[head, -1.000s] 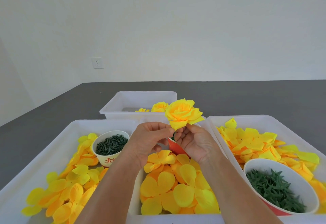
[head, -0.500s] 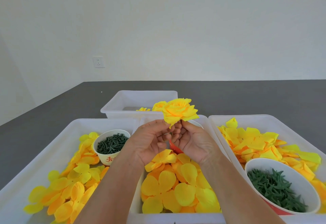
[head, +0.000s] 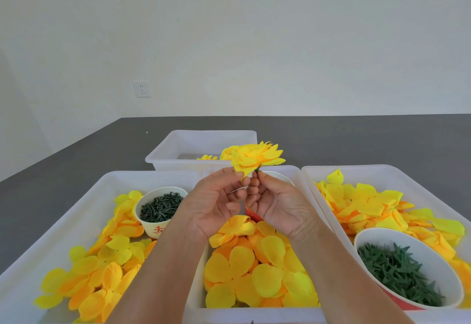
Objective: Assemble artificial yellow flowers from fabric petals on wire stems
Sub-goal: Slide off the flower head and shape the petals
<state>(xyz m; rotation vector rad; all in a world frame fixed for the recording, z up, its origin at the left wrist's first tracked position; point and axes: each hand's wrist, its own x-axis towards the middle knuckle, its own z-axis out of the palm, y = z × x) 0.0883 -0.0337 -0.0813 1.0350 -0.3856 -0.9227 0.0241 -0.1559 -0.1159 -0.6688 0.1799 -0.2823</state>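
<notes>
- Since a second ago the yellow flower (head: 257, 159) has tipped from face-toward-camera to side-on, and both hands have risen slightly.
- Flower is held in the air above the middle tray (head: 196, 308), in front of the far tray (head: 163, 155), which holds a few finished blooms (head: 207, 157).
- Left hand (head: 216, 204): thumb and forefinger pinch the lower outer petal of the flower; remaining fingers loosely curled.
- Right hand (head: 277, 209): fingertips pinch the short green stem (head: 257, 169) just under the bloom. Hands nearly touching.
- Step in hand, as judged: seating and shaping the last petal layer against the stem base.
- To do it well: keep the right-hand pinch high on the stem so the bloom cannot spin; turn the flower with that hand, and let the left hand spread each outer petal evenly rather than tug.
- Risk: pulling a petal sideways may slide the layers off-centre or down the stem.
- Loose petals (head: 254, 272) lie in the middle tray; a left cup (head: 159, 207) and a right bowl (head: 402, 272) hold green parts.
</notes>
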